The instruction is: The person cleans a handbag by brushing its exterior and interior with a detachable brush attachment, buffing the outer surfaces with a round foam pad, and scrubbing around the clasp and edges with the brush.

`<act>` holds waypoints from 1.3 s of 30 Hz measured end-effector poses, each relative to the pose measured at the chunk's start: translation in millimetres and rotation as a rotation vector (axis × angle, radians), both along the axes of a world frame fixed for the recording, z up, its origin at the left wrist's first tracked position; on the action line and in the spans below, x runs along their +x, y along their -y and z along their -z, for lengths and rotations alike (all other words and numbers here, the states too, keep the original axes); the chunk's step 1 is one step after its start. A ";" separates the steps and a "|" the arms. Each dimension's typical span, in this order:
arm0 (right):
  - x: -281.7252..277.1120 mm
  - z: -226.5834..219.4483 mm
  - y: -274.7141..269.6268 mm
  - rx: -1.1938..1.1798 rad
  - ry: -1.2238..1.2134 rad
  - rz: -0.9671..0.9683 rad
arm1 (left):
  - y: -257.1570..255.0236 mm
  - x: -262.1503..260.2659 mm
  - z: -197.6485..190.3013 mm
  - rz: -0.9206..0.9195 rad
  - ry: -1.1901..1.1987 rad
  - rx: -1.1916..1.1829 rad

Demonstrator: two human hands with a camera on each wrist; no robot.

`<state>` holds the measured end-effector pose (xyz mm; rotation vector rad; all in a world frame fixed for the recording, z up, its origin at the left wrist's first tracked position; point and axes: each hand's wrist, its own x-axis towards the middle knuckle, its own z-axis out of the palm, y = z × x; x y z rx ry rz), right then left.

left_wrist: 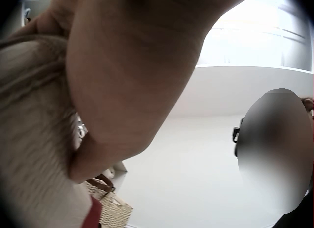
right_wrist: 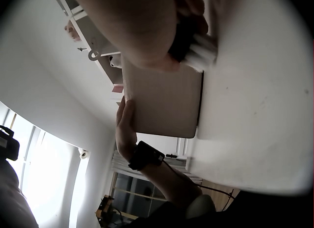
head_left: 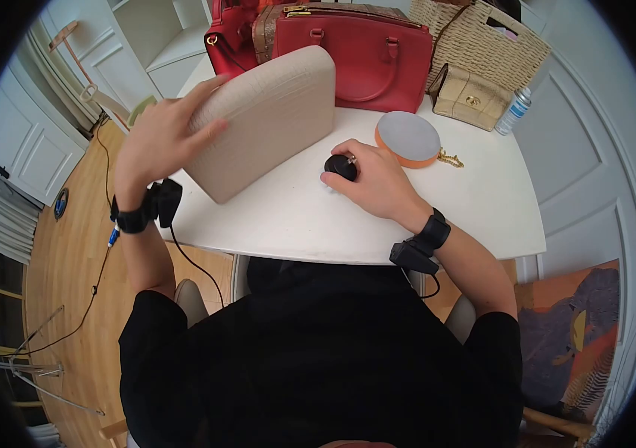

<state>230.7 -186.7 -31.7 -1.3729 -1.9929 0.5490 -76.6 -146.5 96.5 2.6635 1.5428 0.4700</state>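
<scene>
a cream bag, rounded-cornered with a creased texture, stands tilted on the smooth white tabletop, its broad face towards the right hand. the left hand grips its edge; the right fingers pinch a round black tool near its base.

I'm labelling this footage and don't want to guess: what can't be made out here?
- White lower end of the black-topped tool: beneath the top in the head view, motion-blurred in the right wrist view.
- Far face of the beige bag: turned away in the head view.
- Print on the spray can: too small in the head view.
- Top of the leftmost red bag: cut off by the head view's upper edge.
</scene>
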 end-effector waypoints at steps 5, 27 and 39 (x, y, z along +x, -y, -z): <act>-0.6 1.1 1.0 -0.003 -0.053 0.006 | 29.9 -0.4 3.6 0.293 0.077 0.048; -1.4 -1.8 3.8 0.603 -0.660 -0.044 | -47.7 49.2 47.1 0.519 0.180 0.617; 0.8 3.9 -4.6 0.615 -0.587 -0.109 | -52.1 44.0 53.4 0.512 0.199 0.773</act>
